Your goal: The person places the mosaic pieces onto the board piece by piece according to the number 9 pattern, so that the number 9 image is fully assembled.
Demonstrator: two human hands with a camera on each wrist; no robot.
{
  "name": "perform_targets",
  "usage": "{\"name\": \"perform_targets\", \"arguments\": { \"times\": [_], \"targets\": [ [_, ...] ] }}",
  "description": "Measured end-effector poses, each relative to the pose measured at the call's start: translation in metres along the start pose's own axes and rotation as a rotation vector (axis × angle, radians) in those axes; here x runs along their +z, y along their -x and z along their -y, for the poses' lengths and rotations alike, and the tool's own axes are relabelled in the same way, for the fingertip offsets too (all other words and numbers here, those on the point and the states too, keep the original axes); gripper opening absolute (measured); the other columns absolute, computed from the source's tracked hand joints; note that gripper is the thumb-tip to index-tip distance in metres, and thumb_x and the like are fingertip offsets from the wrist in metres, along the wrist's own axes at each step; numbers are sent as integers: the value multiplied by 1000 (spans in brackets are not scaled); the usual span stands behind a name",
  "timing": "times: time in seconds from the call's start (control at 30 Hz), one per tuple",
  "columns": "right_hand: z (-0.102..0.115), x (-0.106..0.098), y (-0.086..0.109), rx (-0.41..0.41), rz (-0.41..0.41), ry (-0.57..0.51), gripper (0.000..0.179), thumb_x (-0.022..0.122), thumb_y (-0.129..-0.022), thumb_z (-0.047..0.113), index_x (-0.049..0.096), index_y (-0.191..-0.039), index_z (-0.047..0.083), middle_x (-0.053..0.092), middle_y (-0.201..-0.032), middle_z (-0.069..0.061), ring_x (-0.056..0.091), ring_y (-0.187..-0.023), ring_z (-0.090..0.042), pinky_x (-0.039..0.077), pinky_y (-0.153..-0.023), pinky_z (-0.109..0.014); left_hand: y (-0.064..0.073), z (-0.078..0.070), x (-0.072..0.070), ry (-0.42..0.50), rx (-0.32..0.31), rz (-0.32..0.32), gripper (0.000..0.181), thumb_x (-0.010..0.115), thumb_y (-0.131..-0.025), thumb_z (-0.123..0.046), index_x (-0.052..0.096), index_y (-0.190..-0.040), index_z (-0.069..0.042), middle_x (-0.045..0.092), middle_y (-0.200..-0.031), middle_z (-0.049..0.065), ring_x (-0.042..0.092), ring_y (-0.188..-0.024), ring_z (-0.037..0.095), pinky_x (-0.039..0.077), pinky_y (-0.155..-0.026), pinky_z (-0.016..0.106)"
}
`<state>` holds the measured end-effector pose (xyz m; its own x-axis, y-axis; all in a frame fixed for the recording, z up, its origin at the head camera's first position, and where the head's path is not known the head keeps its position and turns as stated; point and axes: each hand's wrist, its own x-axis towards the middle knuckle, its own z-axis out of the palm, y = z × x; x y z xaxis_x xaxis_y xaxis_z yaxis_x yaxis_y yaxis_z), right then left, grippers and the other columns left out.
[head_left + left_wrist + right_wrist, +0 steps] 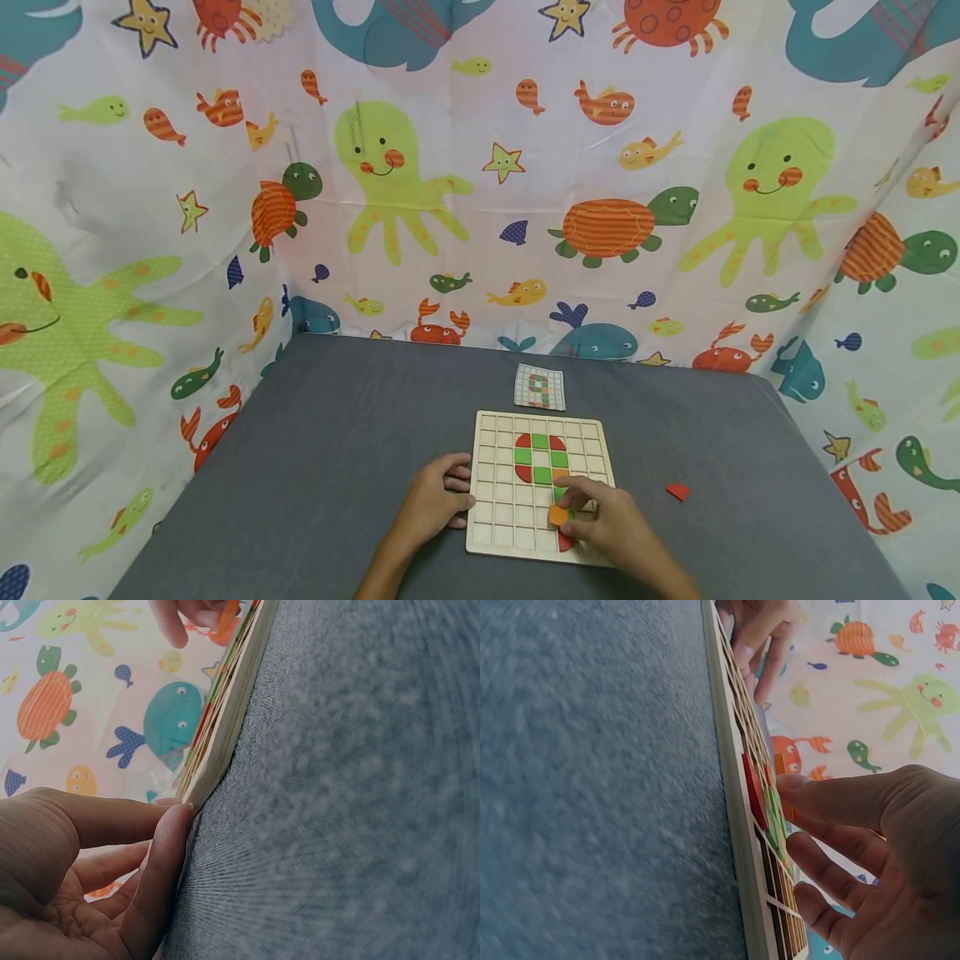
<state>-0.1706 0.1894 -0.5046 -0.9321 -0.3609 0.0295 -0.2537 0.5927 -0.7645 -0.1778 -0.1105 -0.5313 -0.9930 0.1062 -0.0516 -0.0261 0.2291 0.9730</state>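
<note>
A wooden grid board lies on the grey table, with red rounded pieces and green square pieces set in its cells. My left hand is at the board's left edge, and in the left wrist view its thumb and finger pinch the rim near a corner. Between thumb and fingers, my right hand pinches an orange square tile over the lower right part of the board. Another orange tile sits higher in the pattern, partly hidden by that hand, and a red piece shows below.
Behind the board lies a small pattern card with a printed coloured grid. A loose red piece rests on the grey table, right of the board. A curtain printed with sea animals rises behind and at both sides.
</note>
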Motion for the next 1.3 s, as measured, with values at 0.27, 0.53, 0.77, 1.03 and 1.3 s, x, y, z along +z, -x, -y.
{"name": "perform_targets", "arguments": {
  "times": [0.27,0.53,0.77,1.03,1.3],
  "targets": [
    [3,3,0,8,79,-13,53,93,-79,12,73,-127,13,75,-97,11,70,-93,-10,56,-86,-26,1,0,0,-8,3,2,64,80,-81,7,61,-142,2,66,-118,16,68,-100,25,64,-54,37],
    [3,8,1,-49,91,-14,57,94,-77,13,72,-130,9,74,-96,12,67,-93,-7,53,-89,-27,1,-1,-1,2,-8,7,64,80,-81,7,61,-142,2,66,-120,16,68,-101,25,64,-55,37],
    [6,10,1,-25,120,29,56,94,-77,16,73,-128,16,73,-95,16,63,-96,-6,50,-90,-29,1,-1,-1,-4,-10,2,64,80,-81,7,62,-142,1,67,-120,16,69,-102,25,64,-55,37],
    [7,9,1,-19,159,3,56,94,-78,17,72,-130,15,73,-94,14,62,-97,-9,50,-89,-29,2,-2,-1,-4,-1,7,64,80,-81,7,61,-142,2,66,-119,16,68,-102,26,64,-54,38],
    [7,9,2,-9,175,16,55,94,-79,19,72,-129,19,73,-92,17,59,-102,-11,49,-96,-37,2,-2,0,-6,-5,5,64,79,-81,7,61,-142,2,66,-119,16,68,-102,25,64,-54,38]
  ]
}}
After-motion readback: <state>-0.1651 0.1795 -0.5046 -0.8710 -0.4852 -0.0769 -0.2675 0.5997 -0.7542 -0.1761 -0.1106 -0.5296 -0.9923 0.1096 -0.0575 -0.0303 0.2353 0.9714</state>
